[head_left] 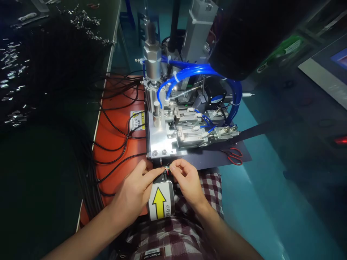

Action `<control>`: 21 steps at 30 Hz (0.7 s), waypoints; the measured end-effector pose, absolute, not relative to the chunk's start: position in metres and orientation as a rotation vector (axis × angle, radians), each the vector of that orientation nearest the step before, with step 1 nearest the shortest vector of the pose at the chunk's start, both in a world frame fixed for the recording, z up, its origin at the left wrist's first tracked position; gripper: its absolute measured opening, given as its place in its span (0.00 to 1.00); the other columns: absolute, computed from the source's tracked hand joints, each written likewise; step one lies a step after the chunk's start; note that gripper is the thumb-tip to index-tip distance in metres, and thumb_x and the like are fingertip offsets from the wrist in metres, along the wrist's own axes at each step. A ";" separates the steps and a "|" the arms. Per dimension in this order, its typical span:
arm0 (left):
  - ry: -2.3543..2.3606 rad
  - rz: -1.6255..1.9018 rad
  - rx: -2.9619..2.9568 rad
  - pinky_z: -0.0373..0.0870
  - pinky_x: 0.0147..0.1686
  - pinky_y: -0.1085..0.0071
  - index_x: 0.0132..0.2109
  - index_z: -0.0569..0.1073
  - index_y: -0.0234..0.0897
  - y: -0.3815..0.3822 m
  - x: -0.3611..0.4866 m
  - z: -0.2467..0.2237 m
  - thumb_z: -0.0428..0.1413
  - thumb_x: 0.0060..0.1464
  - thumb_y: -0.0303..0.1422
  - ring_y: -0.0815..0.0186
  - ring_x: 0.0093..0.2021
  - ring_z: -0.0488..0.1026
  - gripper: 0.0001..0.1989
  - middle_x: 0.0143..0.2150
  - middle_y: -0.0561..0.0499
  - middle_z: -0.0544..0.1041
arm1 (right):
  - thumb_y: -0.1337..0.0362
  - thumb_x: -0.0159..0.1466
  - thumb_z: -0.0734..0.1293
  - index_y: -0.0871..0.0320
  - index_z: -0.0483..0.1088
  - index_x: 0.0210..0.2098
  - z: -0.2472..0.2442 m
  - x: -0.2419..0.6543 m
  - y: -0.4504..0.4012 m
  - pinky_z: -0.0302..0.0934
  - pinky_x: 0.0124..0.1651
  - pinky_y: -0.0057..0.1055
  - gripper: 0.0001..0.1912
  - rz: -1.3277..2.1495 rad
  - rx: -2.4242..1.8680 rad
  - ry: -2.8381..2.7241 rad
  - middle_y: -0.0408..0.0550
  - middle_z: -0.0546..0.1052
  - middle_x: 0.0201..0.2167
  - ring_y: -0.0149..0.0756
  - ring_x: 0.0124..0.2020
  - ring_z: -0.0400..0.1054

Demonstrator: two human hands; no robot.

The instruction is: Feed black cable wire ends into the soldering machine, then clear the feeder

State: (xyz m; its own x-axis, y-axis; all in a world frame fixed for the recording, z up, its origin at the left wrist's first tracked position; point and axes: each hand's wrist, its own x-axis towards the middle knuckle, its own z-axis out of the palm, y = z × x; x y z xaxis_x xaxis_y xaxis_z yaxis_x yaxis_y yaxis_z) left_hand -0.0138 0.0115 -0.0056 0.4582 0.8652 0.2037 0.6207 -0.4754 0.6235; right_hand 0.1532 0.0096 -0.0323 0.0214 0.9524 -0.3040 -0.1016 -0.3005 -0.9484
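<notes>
Between my fingertips is a tiny bunch of thin coloured wires (167,168), with red, green and white strands showing. My right hand (189,182) is closed in a pinch at the right side of the wires. From the left, my left hand (135,187) reaches in with its index finger laid against them and its other fingers curled; its thumb is mostly hidden. Both hands are at the front end of a metal machine (159,139), above a white plate with a yellow arrow (159,200).
Black cables (119,141) run across the orange mat (108,126) into the machine's left side. Blue air hoses (200,68) arch over its cylinders. Red-handled scissors (235,157) lie on the right of the dark base. A big heap of black cables (48,72) covers the left table.
</notes>
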 end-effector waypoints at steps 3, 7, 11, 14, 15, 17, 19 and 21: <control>1.237 0.715 2.241 0.70 0.31 0.76 0.48 0.74 0.29 0.011 -0.013 -0.006 0.46 0.57 0.20 0.69 0.33 0.71 0.16 0.34 0.48 0.66 | 0.63 0.59 0.64 0.59 0.65 0.27 -0.036 0.152 0.007 0.51 0.26 0.27 0.07 1.393 -1.367 -0.971 0.39 0.64 0.21 0.28 0.22 0.55; 1.229 0.727 2.222 0.70 0.34 0.77 0.48 0.73 0.30 0.011 -0.013 -0.005 0.46 0.57 0.20 0.69 0.35 0.71 0.16 0.36 0.47 0.67 | 0.64 0.61 0.63 0.58 0.65 0.28 -0.044 0.150 0.005 0.54 0.29 0.27 0.06 1.283 -1.346 -1.038 0.40 0.65 0.23 0.29 0.24 0.57; 1.218 0.737 2.211 0.70 0.34 0.78 0.48 0.73 0.30 0.011 -0.013 -0.005 0.47 0.57 0.20 0.69 0.36 0.71 0.16 0.36 0.47 0.67 | 0.65 0.61 0.63 0.58 0.65 0.28 -0.048 0.150 0.005 0.56 0.32 0.28 0.06 1.209 -1.332 -1.083 0.41 0.67 0.25 0.30 0.27 0.60; 1.229 0.723 2.202 0.70 0.34 0.78 0.49 0.73 0.30 0.011 -0.013 -0.006 0.46 0.57 0.20 0.69 0.36 0.71 0.16 0.37 0.47 0.67 | 0.65 0.61 0.63 0.58 0.65 0.28 -0.046 0.150 0.005 0.55 0.30 0.28 0.06 1.252 -1.343 -1.048 0.40 0.66 0.24 0.30 0.25 0.59; 1.232 0.716 2.198 0.70 0.34 0.78 0.49 0.73 0.31 0.011 -0.013 -0.006 0.46 0.57 0.20 0.69 0.36 0.71 0.16 0.37 0.47 0.67 | 0.64 0.60 0.63 0.58 0.65 0.28 -0.044 0.150 0.005 0.54 0.29 0.28 0.06 1.277 -1.351 -1.025 0.40 0.66 0.23 0.29 0.25 0.58; 1.235 0.699 2.192 0.70 0.35 0.77 0.50 0.73 0.31 0.011 -0.013 -0.006 0.46 0.57 0.20 0.69 0.37 0.71 0.16 0.37 0.47 0.67 | 0.63 0.60 0.64 0.58 0.64 0.27 -0.040 0.149 0.005 0.52 0.27 0.27 0.07 1.333 -1.367 -0.976 0.39 0.64 0.22 0.28 0.23 0.56; 1.229 0.687 2.191 0.70 0.35 0.76 0.50 0.72 0.32 0.011 -0.013 -0.007 0.46 0.57 0.20 0.69 0.37 0.71 0.16 0.38 0.47 0.67 | 0.62 0.59 0.64 0.58 0.64 0.27 -0.036 0.148 0.005 0.50 0.25 0.26 0.07 1.383 -1.384 -0.934 0.38 0.63 0.21 0.27 0.21 0.54; 1.227 0.672 2.205 0.70 0.35 0.75 0.51 0.72 0.33 0.010 -0.013 -0.007 0.47 0.57 0.21 0.68 0.36 0.70 0.17 0.39 0.47 0.66 | 0.62 0.59 0.64 0.58 0.63 0.26 -0.033 0.147 0.006 0.49 0.23 0.26 0.08 1.415 -1.410 -0.907 0.37 0.62 0.19 0.27 0.20 0.53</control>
